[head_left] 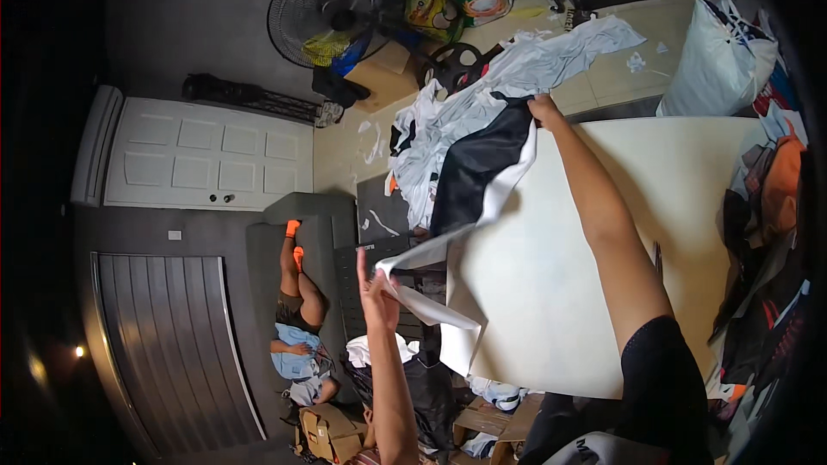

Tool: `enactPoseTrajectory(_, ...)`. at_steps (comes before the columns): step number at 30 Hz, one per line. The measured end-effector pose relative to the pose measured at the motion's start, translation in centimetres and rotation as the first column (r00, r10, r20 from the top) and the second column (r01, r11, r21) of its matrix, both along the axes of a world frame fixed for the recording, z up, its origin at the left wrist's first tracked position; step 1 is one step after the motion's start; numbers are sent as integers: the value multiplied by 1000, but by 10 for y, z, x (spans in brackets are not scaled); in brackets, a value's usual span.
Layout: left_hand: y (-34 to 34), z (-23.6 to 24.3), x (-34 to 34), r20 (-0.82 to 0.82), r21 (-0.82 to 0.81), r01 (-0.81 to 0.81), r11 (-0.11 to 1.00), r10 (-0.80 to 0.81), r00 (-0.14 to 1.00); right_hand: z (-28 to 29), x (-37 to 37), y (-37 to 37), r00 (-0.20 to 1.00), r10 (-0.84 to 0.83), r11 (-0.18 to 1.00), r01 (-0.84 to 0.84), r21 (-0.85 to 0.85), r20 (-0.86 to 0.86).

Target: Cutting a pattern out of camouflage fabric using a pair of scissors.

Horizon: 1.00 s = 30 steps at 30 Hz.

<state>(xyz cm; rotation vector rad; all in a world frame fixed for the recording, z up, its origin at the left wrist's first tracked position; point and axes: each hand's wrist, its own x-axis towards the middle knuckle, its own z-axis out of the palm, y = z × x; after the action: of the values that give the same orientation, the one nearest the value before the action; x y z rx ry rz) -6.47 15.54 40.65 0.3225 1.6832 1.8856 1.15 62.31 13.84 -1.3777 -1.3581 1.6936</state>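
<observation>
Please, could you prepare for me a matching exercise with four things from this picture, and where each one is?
Things:
1. smooth black cloth with a white edge
2. narrow, bent white strip of material
3. round fan with a black wire guard
4. broad, flat cream-white tabletop

Places:
A. near a brown cardboard box
B. beneath the right forearm
C. gripped by the right hand
D. at the left hand

Right pairs: 1-C, 2-D, 3-A, 4-B.

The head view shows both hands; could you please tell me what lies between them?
In the head view, black fabric with a white edge strip runs from right hand to left hand.
</observation>
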Motion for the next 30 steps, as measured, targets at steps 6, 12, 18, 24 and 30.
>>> enactPoseTrajectory(6, -66, -27, 31, 101, -170, 6, 985, 11, 995, 13, 25, 8, 987, 101, 995, -98, -31, 125)
enactPoseTrajectory(12, -91, -22, 138, 147, -372, 35, 928, 22, 989, 51, 97, 19, 880, 170, 830, -370, 416, 444)
enactPoseTrajectory(18, -82, 28, 221, 216, -257, 118, 959, -63, 974, 38, 152, 53, 851, 42, 720, -389, 575, 523)
enactPoseTrajectory(24, -81, 4, 270, 227, -504, 308, 807, -220, 949, 62, 169, -57, 933, -203, 545, -144, 826, 296)
enactPoseTrajectory(30, -105, -145, 284, 124, -528, 296, 796, -272, 954, 105, 242, -347, 916, 198, 796, -358, 489, 350)
